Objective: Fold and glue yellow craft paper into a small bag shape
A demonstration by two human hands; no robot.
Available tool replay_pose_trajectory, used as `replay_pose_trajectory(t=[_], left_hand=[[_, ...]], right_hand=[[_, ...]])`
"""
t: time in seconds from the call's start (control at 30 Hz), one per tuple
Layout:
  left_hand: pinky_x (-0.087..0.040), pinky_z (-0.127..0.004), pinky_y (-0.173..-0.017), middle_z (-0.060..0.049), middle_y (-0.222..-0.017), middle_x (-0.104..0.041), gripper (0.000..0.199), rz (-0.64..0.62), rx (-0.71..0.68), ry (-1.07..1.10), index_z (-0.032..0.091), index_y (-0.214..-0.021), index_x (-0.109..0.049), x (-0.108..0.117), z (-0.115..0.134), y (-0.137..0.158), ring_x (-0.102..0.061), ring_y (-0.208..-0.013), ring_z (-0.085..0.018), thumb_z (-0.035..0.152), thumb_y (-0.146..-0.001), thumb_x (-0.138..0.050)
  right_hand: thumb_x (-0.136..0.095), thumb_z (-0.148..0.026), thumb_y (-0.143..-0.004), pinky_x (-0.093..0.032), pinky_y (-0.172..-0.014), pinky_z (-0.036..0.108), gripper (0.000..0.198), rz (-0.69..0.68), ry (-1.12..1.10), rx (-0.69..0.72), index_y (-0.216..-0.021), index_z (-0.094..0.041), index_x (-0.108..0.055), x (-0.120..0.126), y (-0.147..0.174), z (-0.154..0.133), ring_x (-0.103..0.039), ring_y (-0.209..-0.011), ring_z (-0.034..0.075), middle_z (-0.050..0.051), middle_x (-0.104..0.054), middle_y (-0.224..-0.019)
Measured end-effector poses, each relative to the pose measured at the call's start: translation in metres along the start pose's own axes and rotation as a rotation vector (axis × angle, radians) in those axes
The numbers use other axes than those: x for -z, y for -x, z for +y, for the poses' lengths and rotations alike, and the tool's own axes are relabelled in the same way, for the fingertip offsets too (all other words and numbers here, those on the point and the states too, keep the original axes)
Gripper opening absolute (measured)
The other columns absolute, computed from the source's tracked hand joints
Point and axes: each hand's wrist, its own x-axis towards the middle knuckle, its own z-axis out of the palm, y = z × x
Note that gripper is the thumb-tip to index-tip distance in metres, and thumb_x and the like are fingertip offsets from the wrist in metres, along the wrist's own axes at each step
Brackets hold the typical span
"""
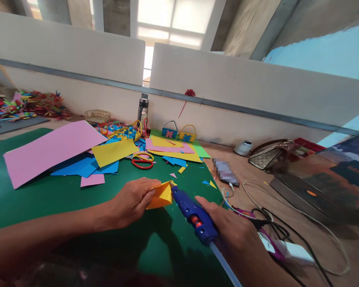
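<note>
A: What does the left hand [131,201] have?

B: A folded yellow paper piece [160,195], creased to a point, bright on one face and more orange on the shaded one. The fingers are pinched together on its left edge, pressing it to the green mat [62,191]. It lies near the mat's middle, toward the front.

A: And to the right of the paper piece?

B: A blue glue gun [193,217], its nozzle touching the paper's upper right corner. It has an orange trigger, and a clear glue stick pokes out of its back. The right hand [230,231] is closed around the handle, a tight grip.

A: What lies beyond the paper piece?

B: Far left of it, a large pink sheet [50,149] over blue sheets. Closer, a yellow sheet [115,151], then red-handled scissors [142,162] just behind the paper. Small blue and yellow scraps dot the mat to its right.

A: Any open room?

B: The mat is bare to the left of the paper piece and in front of it. Right of it the mat ends near the gun hand, where the brown surface [287,215] carries white and black cables [275,229], well apart from the paper.
</note>
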Motion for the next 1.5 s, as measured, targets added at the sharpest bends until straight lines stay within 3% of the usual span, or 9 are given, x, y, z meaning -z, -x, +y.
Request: replay_pose_trajectory(t=[0.37,0.83,1.13,1.4,1.5], left_hand=[[-0.044,-0.022,-0.067,-0.005,-0.093,-0.064,0.039,-0.020,0.016,0.080,0.014,-0.110,-0.056,0.002,0.000,0.000,-0.058,-0.077,-0.014,0.031,-0.095,-0.024],[-0.039,-0.019,-0.057,-0.002,-0.077,-0.060,0.040,-0.053,0.070,0.194,0.012,-0.107,-0.058,0.002,0.000,-0.001,-0.049,-0.061,-0.011,0.031,-0.094,-0.025],[-0.038,-0.019,-0.056,-0.001,-0.076,-0.058,0.041,-0.099,0.107,0.216,0.012,-0.107,-0.058,0.005,0.006,-0.002,-0.049,-0.062,-0.010,0.032,-0.094,-0.024],[-0.038,-0.020,-0.060,-0.001,-0.075,-0.056,0.040,-0.064,0.040,0.134,0.013,-0.091,-0.058,0.005,0.005,-0.003,-0.048,-0.062,-0.010,0.033,-0.095,-0.023],[-0.039,-0.021,-0.060,-0.002,-0.078,-0.058,0.040,-0.062,0.013,0.093,0.014,-0.096,-0.057,0.006,0.005,-0.002,-0.049,-0.063,-0.011,0.032,-0.095,-0.021]], right_hand=[[-0.037,-0.012,-0.086,-0.055,-0.062,0.027,0.044,0.036,-0.040,0.029,-0.130,-0.016,-0.041,-0.002,-0.002,-0.003,-0.068,-0.074,0.017,0.008,-0.070,-0.095],[-0.039,-0.015,-0.086,-0.054,-0.063,0.029,0.040,0.020,-0.095,0.063,-0.126,-0.013,-0.042,-0.001,-0.006,-0.010,-0.067,-0.075,0.018,0.008,-0.070,-0.093],[-0.041,-0.017,-0.086,-0.053,-0.062,0.028,0.034,0.006,-0.114,0.070,-0.119,-0.013,-0.047,0.003,-0.013,-0.014,-0.067,-0.073,0.017,0.008,-0.070,-0.090],[-0.038,-0.019,-0.085,-0.054,-0.061,0.029,0.036,-0.002,-0.091,0.046,-0.119,-0.014,-0.048,0.005,-0.013,-0.013,-0.067,-0.071,0.018,0.008,-0.071,-0.087],[-0.038,-0.018,-0.084,-0.054,-0.063,0.029,0.037,0.016,-0.094,0.036,-0.120,-0.014,-0.048,0.003,-0.010,-0.012,-0.068,-0.072,0.018,0.008,-0.071,-0.087]])
